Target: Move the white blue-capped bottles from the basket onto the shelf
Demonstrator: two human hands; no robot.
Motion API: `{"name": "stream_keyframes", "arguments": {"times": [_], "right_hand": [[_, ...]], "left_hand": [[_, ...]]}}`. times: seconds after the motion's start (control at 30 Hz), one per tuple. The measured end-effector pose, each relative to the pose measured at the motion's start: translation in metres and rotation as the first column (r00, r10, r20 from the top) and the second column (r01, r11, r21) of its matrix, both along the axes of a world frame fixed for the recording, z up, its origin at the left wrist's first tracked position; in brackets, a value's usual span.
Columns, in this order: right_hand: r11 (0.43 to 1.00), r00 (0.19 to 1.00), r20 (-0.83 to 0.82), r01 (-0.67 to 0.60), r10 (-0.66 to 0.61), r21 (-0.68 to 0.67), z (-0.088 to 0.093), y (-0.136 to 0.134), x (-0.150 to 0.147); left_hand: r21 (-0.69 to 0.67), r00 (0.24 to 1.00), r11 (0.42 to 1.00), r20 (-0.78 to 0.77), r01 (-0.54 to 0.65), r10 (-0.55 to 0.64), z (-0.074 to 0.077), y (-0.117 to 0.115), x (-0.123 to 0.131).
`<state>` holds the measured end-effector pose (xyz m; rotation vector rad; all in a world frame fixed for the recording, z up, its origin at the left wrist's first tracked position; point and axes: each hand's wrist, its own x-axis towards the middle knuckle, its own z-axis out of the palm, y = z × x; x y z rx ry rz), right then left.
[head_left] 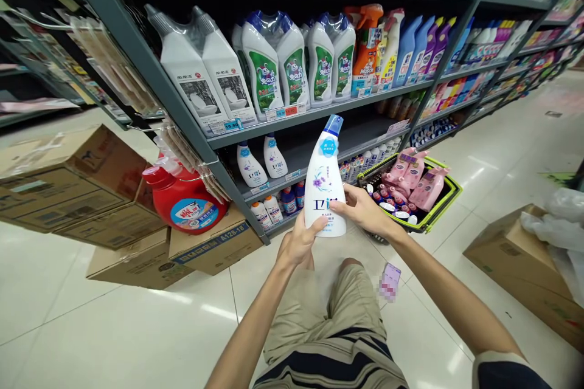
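Faces a big gray shelf (138, 48), running from the upper left of the frame to the upper right, with rows of bottles (292, 67) on it. Find brown boxes (59, 188) piled up at the left of the frame, and one more box (506, 255) at the lower right, with clear plastic (559, 225) on top. Look right of the middle for a black and green basket (447, 203), with pink bottles (429, 188) and smaller ones inside. Spot a fat red jug (168, 199) left of the middle, near the shelf.

Holds a white bottle (323, 182) with a blue cap (334, 124) in the middle of the frame, tipped a little, label facing up. Has a snug grip on it with both hands: left hand (298, 242) around the lower left part, right hand (367, 211) at the lower right side. Find two bottles much like it (250, 167) to its left, standing on a low shelf (365, 134).

Seems partway through handling bottles: has one in hand, not set down yet. Cannot tell how many are done or left.

Last, see a small pinkish thing (391, 276) on the floor (137, 328), below the basket, too blurry to name.
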<state>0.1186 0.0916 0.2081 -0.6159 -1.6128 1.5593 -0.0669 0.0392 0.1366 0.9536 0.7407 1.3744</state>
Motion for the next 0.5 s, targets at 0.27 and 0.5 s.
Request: {"name": "stream_keyframes", "arguments": {"times": [0.27, 0.5], "right_hand": [[1.000, 0.999, 0.046, 0.019, -0.019, -0.002, -0.009, 0.002, -0.001], [1.000, 0.998, 0.069, 0.010, -0.009, -0.011, -0.015, 0.005, 0.000]], "left_hand": [[-0.020, 1.000, 1.000, -0.010, 0.014, -0.015, -0.013, 0.000, -0.004], [-0.053, 1.000, 0.998, 0.007, 0.023, -0.023, -0.015, 0.000, -0.003]]}}
